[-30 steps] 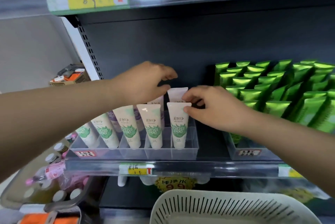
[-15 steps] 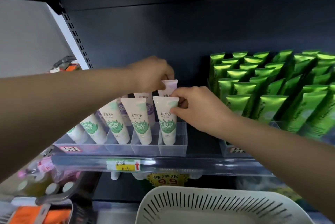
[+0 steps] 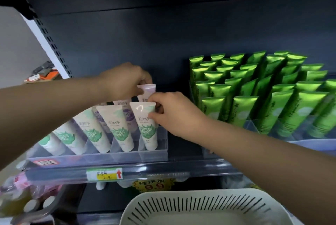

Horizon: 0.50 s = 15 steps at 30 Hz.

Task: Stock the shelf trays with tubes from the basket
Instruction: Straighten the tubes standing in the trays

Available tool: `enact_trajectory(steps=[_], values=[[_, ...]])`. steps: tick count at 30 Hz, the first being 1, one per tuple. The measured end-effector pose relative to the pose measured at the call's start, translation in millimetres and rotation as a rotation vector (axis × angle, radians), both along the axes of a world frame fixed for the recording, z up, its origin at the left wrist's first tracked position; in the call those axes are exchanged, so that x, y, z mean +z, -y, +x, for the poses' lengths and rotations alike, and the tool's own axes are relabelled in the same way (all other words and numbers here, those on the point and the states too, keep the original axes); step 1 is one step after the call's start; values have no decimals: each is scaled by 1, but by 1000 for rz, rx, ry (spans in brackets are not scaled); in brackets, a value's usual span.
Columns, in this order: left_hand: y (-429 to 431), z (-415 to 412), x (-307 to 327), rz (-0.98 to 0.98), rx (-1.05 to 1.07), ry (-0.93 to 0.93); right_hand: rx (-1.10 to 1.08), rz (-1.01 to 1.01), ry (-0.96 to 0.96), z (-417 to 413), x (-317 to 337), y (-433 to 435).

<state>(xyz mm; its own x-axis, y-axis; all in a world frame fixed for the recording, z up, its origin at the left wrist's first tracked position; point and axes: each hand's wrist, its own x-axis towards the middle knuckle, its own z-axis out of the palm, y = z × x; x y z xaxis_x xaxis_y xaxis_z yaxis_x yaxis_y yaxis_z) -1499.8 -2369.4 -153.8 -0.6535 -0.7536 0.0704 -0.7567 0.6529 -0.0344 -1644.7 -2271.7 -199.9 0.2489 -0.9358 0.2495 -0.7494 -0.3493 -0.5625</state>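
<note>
L hand (image 3: 125,81): closed round the crimped top of the purple tube (image 3: 146,90); thumb on its face, fingers curled over the back edge.
R hand (image 3: 174,113): thumb + fingertips pinched the top right corner of the front tube (image 3: 145,126), just below and in front of the L grip.
purple tube: upright, cap end down, at the rear of the far-right lane of the tray (image 3: 127,156). Its bottom was hidden behind the front tube, so couldn't tell if it was seated.
front tube: cap down in the same lane, leaning back, top touching or v. near the purple one.
other lanes: left of both grips, more white-and-green tubes (image 3: 118,130) stood cap down, w/ purple ones behind.
basket (image 3: 200,204): well below the R wrist, nearest the camera. Only rim + slotted wall showed; no tubes seen in that part.
green tubes (image 3: 254,88): packed in a separate tray just right of the R hand, not touched by it.
step (judged): seating the purple tube at the back while the R hand held the front one out of its way.
doing it well (judged): R hand tips the front tube fwd enough to open a gap. L hand lowers straight down, cap first, till it bottoms out, label facing fwd like its neighbours. Release L first, then let the front tube lean back on it.
risk (judged): soft tubes, slim lane. Letting go early could topple the row or wedge the tube askew.
progress (judged): lanes looked nearly full, so prob. late in the job.
</note>
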Motion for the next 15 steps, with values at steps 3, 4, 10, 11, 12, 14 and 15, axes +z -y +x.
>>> enact_trajectory(steps=[3,4,10,11,12,14,15], values=[[-3,1,0,12,20,18,13,12,12,0,-2,-2],[-4,1,0,2,20,24,18,11,12,0,-1,-3],[-10,-1,10,28,52,12,1,-19,36,-12,10,-12],[-13,-3,14,27,64,-1,-7,-37,35,-17,13,-16],[-17,-4,17,4,70,-19,-13,-55,35,-23,17,-20],[-27,-10,25,-83,64,-58,-23,-90,37,-38,25,-29],[-33,-15,29,-121,50,-78,-30,-104,33,-47,30,-34]])
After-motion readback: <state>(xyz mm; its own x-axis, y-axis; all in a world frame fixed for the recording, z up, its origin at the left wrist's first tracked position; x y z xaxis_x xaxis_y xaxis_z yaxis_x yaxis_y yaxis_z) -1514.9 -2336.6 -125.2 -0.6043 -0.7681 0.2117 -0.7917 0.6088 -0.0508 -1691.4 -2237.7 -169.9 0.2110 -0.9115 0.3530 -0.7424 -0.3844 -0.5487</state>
